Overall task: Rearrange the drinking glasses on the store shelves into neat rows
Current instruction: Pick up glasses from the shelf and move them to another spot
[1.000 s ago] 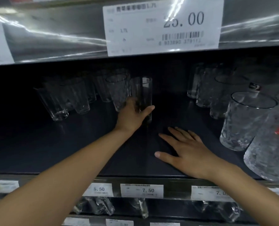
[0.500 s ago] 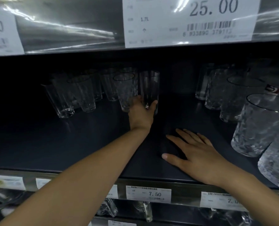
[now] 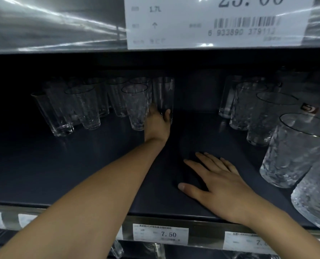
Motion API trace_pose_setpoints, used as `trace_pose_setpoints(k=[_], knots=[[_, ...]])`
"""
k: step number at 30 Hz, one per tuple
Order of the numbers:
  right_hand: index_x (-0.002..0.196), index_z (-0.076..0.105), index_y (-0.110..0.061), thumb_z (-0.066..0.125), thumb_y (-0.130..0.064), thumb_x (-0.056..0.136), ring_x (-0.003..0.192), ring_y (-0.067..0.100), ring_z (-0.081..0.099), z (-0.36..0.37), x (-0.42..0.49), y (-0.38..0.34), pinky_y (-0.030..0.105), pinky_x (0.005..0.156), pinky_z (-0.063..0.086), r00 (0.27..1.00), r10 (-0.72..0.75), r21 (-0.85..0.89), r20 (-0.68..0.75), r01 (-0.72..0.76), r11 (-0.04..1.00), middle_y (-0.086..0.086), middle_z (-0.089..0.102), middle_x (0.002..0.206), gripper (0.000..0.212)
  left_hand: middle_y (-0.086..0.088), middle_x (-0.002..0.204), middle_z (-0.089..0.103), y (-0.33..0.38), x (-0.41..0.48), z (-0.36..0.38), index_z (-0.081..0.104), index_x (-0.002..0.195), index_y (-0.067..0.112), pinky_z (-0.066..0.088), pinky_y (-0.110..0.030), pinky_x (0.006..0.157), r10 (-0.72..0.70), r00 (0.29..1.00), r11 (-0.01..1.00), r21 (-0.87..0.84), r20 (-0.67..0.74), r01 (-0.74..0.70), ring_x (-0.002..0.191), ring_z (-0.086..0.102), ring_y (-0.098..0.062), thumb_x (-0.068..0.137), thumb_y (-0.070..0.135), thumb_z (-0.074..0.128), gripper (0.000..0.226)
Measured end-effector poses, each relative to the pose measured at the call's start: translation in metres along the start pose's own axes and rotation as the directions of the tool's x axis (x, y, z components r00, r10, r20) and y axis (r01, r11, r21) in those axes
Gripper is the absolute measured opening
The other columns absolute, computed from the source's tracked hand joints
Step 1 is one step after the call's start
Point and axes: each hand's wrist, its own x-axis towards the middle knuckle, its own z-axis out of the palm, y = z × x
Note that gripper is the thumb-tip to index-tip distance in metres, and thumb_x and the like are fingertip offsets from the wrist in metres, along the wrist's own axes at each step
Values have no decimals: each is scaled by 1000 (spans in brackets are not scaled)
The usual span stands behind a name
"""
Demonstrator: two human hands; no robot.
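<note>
My L hand (image 3: 157,124) grips tall glass (image 3: 162,96) low, fingers clamped round it. R hand (image 3: 220,186) flat, fingers apart, on shelf (image 3: 80,174) front-right of tall glass.

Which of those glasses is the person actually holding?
The tall smooth glass at the left cluster's right end: only its base is gripped by the left hand.

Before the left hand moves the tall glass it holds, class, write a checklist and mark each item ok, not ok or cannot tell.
1. Left hand grips the tall glass near its base: ok.
2. The tall glass stands upright: ok.
3. Gap between it and the textured glass beside it: cannot tell.
4. Right hand flat on the shelf, touching no glass: ok.
5. Bare shelf to the glass's right: ok.
</note>
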Motion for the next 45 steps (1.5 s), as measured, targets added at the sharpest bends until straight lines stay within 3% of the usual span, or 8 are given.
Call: trace_pose_setpoints(k=[7,10,19,28,36,45], knots=[[151,4,-51,14,-83,78,146,0,-17,0,1,-2,29,119,-13,1000,2,-15,-10,-2,1000,-19,-9,162,80,-25,114,64,3,6,5,40,134,-3,53,-44,85,24,1000,990,137,12,-26,102,64,-37,98,33,52,53],[150,4,-52,12,-83,76,145,-2,-18,-2,1,-3,27,117,-14,1000,5,-14,-12,-5,1000,-21,-10,161,80,-25,122,61,4,9,7,34,141,-3,51,-45,90,8,1000,987,162,27,-12,110,61,-37,99,33,52,57],[149,-2,-52,1,-86,68,141,-6,-24,-2,1,-4,28,118,-15,1000,10,-39,6,-10,999,-23,-16,159,88,-22,123,61,5,19,16,38,135,-2,46,-40,89,-81,996,975,209,28,73,114,59,-35,102,33,45,48],[146,-8,-56,-28,-93,42,138,-8,-27,0,3,-6,24,114,-16,1000,12,-82,5,-11,997,-26,-19,158,112,-26,123,60,-3,31,29,39,131,-3,48,-44,92,-75,997,978,198,22,70,114,59,-39,101,34,46,48],[145,-9,-57,-30,-93,38,136,-10,-29,-2,4,-8,23,113,-17,999,24,-98,25,-21,995,-27,-20,157,115,-26,132,54,-9,39,40,36,137,-4,44,-49,100,-93,995,973,212,21,87,122,53,-40,101,37,42,55],[144,-8,-61,-28,-95,38,133,-11,-31,-3,5,-9,22,112,-18,999,29,-80,37,-26,996,-26,-21,157,112,-26,131,55,-12,43,45,38,135,-4,46,-46,99,-103,995,952,291,12,95,121,55,-38,102,41,39,56]])
